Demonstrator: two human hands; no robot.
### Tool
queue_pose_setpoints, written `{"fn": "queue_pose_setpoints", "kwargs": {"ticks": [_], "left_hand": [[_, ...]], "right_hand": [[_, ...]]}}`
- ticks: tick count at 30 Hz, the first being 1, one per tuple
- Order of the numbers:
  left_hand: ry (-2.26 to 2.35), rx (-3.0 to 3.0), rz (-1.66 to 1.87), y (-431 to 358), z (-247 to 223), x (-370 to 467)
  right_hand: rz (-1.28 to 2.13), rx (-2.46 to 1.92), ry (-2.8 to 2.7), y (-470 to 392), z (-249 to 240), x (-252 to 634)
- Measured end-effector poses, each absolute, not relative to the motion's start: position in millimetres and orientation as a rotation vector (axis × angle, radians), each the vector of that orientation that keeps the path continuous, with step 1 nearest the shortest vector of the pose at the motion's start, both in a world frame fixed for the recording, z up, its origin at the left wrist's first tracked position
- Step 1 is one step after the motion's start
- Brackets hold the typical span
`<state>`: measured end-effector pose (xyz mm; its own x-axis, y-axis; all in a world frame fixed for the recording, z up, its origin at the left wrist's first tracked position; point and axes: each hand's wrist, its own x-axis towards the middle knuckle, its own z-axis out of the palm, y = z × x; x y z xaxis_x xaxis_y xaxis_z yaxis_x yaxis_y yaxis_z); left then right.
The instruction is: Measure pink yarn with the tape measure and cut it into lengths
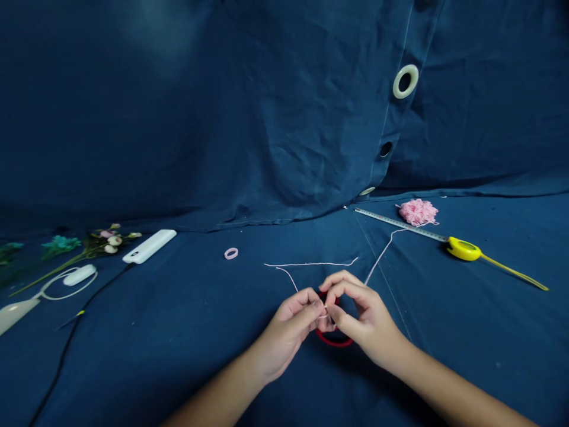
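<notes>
Near the lower middle, my left hand (296, 326) and my right hand (362, 314) meet fingertip to fingertip. Both pinch a thin pale pink yarn (377, 261), which runs from my right hand up toward a fluffy pink yarn bundle (418, 212). A short yarn end sticks out above my left hand. Red scissor-like handles (335, 342) lie on the cloth beneath my fingers; the rest of that tool is hidden. Just beyond my hands lies a separate cut length of yarn (311, 264), nearly straight.
A yellow tape measure (463, 249) with its blade pulled out lies at right. A small pink ring (231, 254) sits left of centre. Farther left are a white power strip (150, 246) with a black cord, a white cabled device (80, 274) and artificial flowers (111, 240). Blue curtain (267, 118) hangs behind.
</notes>
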<state>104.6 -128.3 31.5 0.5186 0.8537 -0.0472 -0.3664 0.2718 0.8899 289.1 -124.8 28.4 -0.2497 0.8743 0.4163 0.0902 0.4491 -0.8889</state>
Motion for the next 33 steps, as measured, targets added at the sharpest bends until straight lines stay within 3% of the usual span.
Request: {"fn": "queue_pose_setpoints", "kwargs": {"ticks": [26, 33], "left_hand": [[0.789, 1.011, 0.882, -117, 31, 97], [0.840, 0.899, 1.117, -93, 38, 76]], "right_hand": [[0.691, -0.887, -1.761, -118, 30, 297], [0.521, -0.882, -2.352, -113, 39, 310]]}}
